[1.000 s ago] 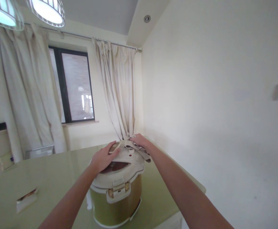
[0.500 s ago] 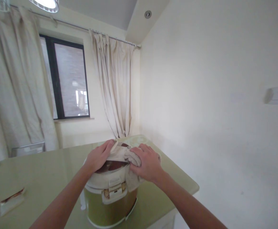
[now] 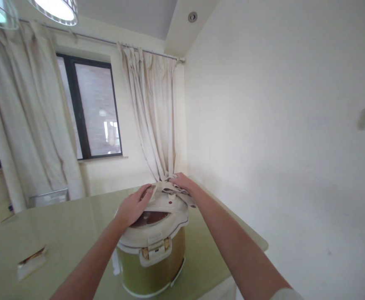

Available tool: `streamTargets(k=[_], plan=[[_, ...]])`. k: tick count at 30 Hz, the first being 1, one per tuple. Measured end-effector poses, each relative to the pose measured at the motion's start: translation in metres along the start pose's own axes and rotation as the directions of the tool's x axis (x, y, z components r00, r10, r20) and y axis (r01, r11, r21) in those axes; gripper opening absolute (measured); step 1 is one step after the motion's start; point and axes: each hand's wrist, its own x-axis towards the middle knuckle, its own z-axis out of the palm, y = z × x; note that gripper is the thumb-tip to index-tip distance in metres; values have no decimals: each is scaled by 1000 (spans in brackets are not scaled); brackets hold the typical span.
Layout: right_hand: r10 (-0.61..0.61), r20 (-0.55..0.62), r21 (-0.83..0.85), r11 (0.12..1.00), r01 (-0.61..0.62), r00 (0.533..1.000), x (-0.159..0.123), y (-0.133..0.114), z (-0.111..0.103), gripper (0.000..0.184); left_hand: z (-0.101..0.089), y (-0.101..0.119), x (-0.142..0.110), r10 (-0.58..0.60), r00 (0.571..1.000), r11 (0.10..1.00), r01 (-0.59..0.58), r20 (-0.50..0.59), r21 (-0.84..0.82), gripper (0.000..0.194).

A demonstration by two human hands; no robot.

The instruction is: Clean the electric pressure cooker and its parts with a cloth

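A rice cooker (image 3: pixel 152 275) with a pale lid (image 3: pixel 176 214) and a gold-green body stands on the table, its white front latch (image 3: pixel 155 254) facing me. My left hand (image 3: pixel 135 204) lies on the left side of the lid, fingers stretched out beside the raised middle strip. At the far right of the lid, my right hand (image 3: pixel 180 183) presses down with its fingers closed on a beige cloth (image 3: pixel 177 191). Part of the cloth hangs over the lid's right side. My right fingertips are partly hidden by the hand and cloth.
The cooker is near the right edge of the pale green glossy table (image 3: pixel 85 225). A small white and brown packet (image 3: pixel 32 262) lies at the left. Behind are curtains (image 3: pixel 152 112) and a window (image 3: pixel 97 108); a bare wall (image 3: pixel 263 125) rises at the right.
My right hand has moved with the cloth from the lid's near right side to its far side, uncovering the lid's right part. My left hand stays on the lid. The view has shifted slightly.
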Motion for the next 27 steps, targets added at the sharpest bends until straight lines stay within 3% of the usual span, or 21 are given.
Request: streamTargets(k=[3, 6, 8, 11, 13, 15, 18, 21, 24, 27], plan=[[130, -135, 65, 990, -123, 982, -43, 22, 3, 26, 0, 4, -2, -13, 1000, 999, 13, -5, 38, 70], [189, -265, 145, 977, -154, 945, -98, 23, 5, 34, 1, 6, -3, -11, 1000, 998, 12, -21, 66, 67], [142, -382, 179, 981, -78, 913, -134, 5, 9, 40, 2, 6, -3, -7, 1000, 997, 8, -23, 79, 66], [-44, -441, -18, 999, 40, 897, -173, -33, 21, 58, 2, 4, -2, 12, 1000, 998, -10, -27, 60, 66], [-179, -381, -167, 978, 122, 907, -179, -52, 28, 64, 3, 2, -2, 26, 999, 999, -25, -27, 32, 66], [-239, -336, -215, 961, 173, 911, -170, -56, 29, 65, 3, 1, -1, 31, 999, 999, -30, -21, 21, 66], [-118, -407, -100, 991, 84, 906, -148, -48, 23, 57, 2, 2, -2, 16, 1000, 999, -15, -21, 39, 66], [-4, -431, -24, 1000, -8, 902, -147, -48, 16, 55, 0, 5, -4, 8, 1000, 999, -6, -30, 53, 66], [-125, -268, -88, 991, 105, 955, -172, -60, 16, 67, 1, 5, -4, 12, 1000, 999, -11, -25, 49, 66], [-269, -136, -87, 962, 259, 953, -188, -65, 17, 72, 2, 1, -2, 21, 1000, 999, -20, -22, 36, 68]])
